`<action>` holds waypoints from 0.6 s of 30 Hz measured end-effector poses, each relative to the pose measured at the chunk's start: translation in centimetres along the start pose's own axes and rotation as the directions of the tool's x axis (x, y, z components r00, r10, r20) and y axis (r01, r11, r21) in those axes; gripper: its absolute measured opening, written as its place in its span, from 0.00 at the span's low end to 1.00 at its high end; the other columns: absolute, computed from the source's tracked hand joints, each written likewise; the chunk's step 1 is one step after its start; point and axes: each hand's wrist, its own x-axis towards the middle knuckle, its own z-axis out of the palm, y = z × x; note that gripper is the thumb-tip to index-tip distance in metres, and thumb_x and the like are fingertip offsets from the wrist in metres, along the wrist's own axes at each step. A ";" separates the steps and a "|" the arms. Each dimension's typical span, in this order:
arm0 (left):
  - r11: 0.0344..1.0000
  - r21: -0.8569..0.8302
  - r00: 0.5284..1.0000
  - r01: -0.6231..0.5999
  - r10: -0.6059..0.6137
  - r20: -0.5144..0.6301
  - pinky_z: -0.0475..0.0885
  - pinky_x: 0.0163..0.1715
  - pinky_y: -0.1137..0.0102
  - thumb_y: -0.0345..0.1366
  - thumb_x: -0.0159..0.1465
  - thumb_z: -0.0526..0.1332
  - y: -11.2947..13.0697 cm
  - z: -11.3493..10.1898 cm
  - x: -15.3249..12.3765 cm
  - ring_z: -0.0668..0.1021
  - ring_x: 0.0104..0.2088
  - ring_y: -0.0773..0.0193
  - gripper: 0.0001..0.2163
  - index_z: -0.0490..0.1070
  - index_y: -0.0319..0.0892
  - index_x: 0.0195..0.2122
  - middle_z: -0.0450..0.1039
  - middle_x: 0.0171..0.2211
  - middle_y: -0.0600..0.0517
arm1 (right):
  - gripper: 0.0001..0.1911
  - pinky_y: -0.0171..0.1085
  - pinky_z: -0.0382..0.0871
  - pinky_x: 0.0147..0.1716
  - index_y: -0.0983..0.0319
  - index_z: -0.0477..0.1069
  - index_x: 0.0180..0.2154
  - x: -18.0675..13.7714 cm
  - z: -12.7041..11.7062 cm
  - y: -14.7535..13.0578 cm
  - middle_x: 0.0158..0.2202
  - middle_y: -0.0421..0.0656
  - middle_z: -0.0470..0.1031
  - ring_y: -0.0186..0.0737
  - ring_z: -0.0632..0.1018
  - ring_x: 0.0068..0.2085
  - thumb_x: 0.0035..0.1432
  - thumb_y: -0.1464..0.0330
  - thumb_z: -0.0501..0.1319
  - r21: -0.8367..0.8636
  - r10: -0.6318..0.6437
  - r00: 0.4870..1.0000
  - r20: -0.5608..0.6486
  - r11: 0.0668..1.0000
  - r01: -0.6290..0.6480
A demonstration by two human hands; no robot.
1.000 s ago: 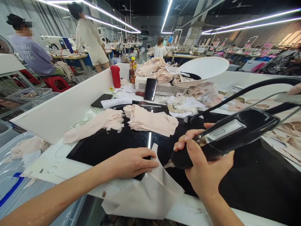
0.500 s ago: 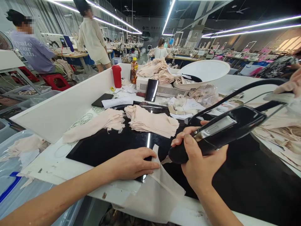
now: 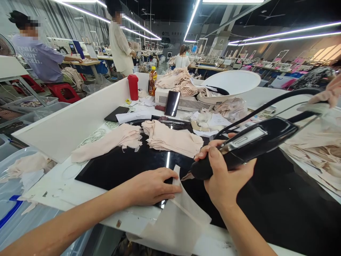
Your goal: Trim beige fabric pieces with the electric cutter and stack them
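My left hand [image 3: 153, 186] lies palm down near the table's front edge. Its fingertips hold a sheer whitish fabric piece [image 3: 182, 222], whose narrow end sticks up past the fingers and whose wide part hangs over the edge. My right hand [image 3: 226, 177] is wrapped round a black corded handheld electric tool [image 3: 266, 142] with a silver plate on top. The tool's pointed tip [image 3: 188, 176] sits just right of the fabric; whether they touch I cannot tell. Behind my hands, two stacks of pale pink fabric, a left stack [image 3: 114, 140] and a right stack [image 3: 173, 138], lie on a black sheet [image 3: 125, 169].
A phone [image 3: 172, 104] leans on a white scale-like machine [image 3: 186, 103] heaped with fabric. A red cup [image 3: 133, 87] and a bottle [image 3: 152, 82] stand beside it. Loose fabric pieces [image 3: 317, 156] fill the right side. A black cable [image 3: 255, 110] arches over. Other people work beyond.
The tool and my right hand have shifted very slightly left. My left hand keeps its place on the fabric. In the background, the standing person has moved right.
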 end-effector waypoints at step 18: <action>0.998 0.062 0.999 0.031 -0.029 -0.021 0.74 0.60 0.57 0.40 0.77 0.58 0.3 -0.1 0.1 0.73 0.61 0.47 0.13 0.77 0.46 0.58 0.71 0.61 0.41 | 0.23 0.36 0.77 0.26 0.54 0.65 0.48 0.3 0.5 1.0 0.32 0.31 0.78 0.32 0.77 0.23 0.57 0.71 0.73 -0.008 -0.004 1.000 0.011 1.000 0.004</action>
